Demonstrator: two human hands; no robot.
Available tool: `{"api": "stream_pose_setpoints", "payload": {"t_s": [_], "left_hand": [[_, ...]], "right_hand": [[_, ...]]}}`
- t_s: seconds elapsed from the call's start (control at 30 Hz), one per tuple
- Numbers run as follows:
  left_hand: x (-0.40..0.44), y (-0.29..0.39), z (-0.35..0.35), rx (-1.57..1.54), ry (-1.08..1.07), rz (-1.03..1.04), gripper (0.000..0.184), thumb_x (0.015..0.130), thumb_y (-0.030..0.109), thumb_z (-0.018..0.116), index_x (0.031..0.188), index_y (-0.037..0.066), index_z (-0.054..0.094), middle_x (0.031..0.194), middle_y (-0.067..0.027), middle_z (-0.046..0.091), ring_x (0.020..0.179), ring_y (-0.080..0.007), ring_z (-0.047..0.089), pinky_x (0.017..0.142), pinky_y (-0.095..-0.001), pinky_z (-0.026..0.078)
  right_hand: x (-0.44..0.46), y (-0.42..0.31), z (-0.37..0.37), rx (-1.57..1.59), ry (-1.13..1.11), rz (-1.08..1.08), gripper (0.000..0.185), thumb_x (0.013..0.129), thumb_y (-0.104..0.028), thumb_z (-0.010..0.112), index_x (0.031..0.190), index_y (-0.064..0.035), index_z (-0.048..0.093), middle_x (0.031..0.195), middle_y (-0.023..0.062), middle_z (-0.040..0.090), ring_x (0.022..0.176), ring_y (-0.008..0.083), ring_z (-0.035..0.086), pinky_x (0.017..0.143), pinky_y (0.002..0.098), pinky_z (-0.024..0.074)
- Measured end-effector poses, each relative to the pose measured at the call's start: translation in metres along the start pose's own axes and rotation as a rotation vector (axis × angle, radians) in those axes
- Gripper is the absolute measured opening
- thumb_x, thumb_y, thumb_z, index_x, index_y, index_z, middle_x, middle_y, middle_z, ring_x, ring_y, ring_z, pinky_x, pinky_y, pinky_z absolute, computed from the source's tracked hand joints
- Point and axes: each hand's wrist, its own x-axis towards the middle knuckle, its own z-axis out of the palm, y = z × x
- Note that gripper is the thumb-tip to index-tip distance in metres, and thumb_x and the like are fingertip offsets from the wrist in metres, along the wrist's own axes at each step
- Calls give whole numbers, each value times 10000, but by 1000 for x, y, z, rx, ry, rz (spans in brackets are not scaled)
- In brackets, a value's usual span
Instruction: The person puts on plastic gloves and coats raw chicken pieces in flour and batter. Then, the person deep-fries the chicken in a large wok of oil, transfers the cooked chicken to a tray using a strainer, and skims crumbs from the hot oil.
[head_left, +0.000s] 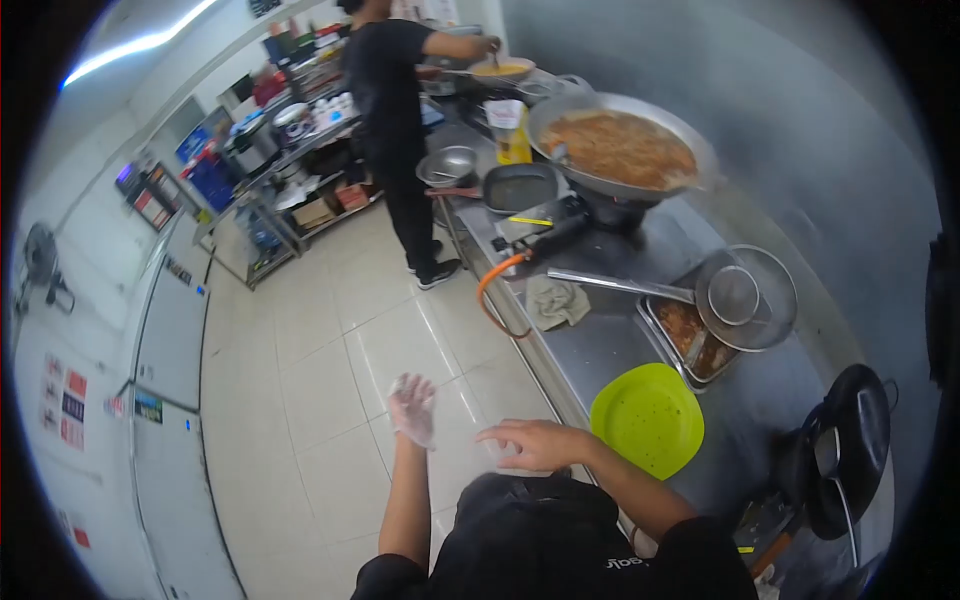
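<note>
My left hand (412,408), in a clear plastic glove, is raised over the tiled floor with its fingers apart and nothing in it. To its right, my right hand (528,444) is bare, its fingers spread and slightly bent, holding nothing. The two hands do not touch. Nearest to my right hand on the steel counter lies a lime green plate (648,420) with small dark specks. Behind the plate, a metal tray of reddish food (682,330) sits partly under a large round strainer (775,300).
A wide wok (622,150) of orange-brown food stands on a burner with an orange hose (484,298). A crumpled cloth (556,302) lies at the counter edge. Another person (392,110) stirs a pan farther back. Black pans (850,450) stand at right.
</note>
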Motion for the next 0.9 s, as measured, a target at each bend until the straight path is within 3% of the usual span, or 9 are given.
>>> {"api": "stream_pose_setpoints", "payload": {"t_s": [0.1, 0.3, 0.43, 0.5, 0.57, 0.73, 0.8, 0.87, 0.9], "left_hand": [[24, -1, -18, -173, 78, -83, 415, 836, 304, 549, 1154, 68, 427, 1126, -147, 458, 980, -271, 485, 855, -408, 434], [110, -27, -7, -94, 165, -247, 235, 781, 264, 579, 920, 89, 506, 941, -100, 464, 824, -237, 476, 734, -360, 445], [201, -61, 20, -47, 56, -349, 266, 765, 255, 560, 963, 89, 495, 897, -88, 446, 805, -226, 457, 710, -345, 437], [235, -67, 34, -1, 55, -389, 301, 774, 272, 551, 1006, 94, 483, 925, -87, 443, 809, -226, 450, 716, -345, 434], [278, -76, 54, 38, 98, -353, 358, 794, 305, 537, 1078, 102, 460, 992, -93, 424, 804, -217, 436, 735, -357, 427], [357, -71, 106, 141, 157, -395, 479, 792, 372, 578, 1114, 50, 430, 961, -98, 439, 744, -199, 441, 716, -325, 423], [381, -69, 126, 199, 141, -457, 511, 785, 385, 592, 1094, 16, 422, 942, -92, 451, 727, -191, 446, 704, -298, 419], [407, -74, 127, 227, 125, -498, 457, 779, 391, 601, 988, 13, 453, 883, -78, 478, 719, -180, 459, 689, -278, 413], [426, -80, 116, 176, 74, -520, 370, 779, 398, 599, 889, 66, 478, 805, -52, 495, 730, -179, 473, 681, -283, 414]], "right_hand": [[-18, 45, -30, -1, 57, 159, 375, 834, -241, 581, 1181, -112, 525, 964, 108, 557, 820, 240, 570, 757, 346, 453], [-39, 76, -93, 209, 182, 333, 293, 837, -202, 577, 1108, -92, 577, 922, 89, 590, 780, 190, 580, 722, 316, 462], [-54, 134, -123, 185, 728, 491, 163, 816, -167, 596, 931, -52, 610, 849, 69, 595, 780, 156, 578, 692, 294, 455], [-76, 138, -147, -133, 1115, 844, 136, 809, -157, 590, 883, -42, 591, 833, 89, 598, 779, 221, 589, 690, 336, 460], [-96, 134, -169, -770, 1404, 1149, 169, 794, -175, 595, 905, -50, 573, 799, 127, 593, 769, 305, 586, 698, 386, 459], [-139, 200, -140, -498, 1240, 1642, 434, 720, -241, 643, 1070, -88, 438, 839, 171, 591, 748, 388, 564, 685, 421, 455], [-172, 235, -122, -546, 1360, 1554, 428, 731, -190, 626, 1095, -96, 421, 787, 146, 585, 686, 345, 565, 617, 399, 453], [-201, 290, -118, -685, 1635, 1170, 398, 752, -130, 595, 1110, -108, 422, 715, 111, 565, 580, 267, 559, 507, 360, 443], [-176, 260, -138, -146, 1738, 1287, 394, 764, -97, 578, 1127, -115, 426, 692, 88, 543, 516, 204, 516, 441, 321, 396]]}}
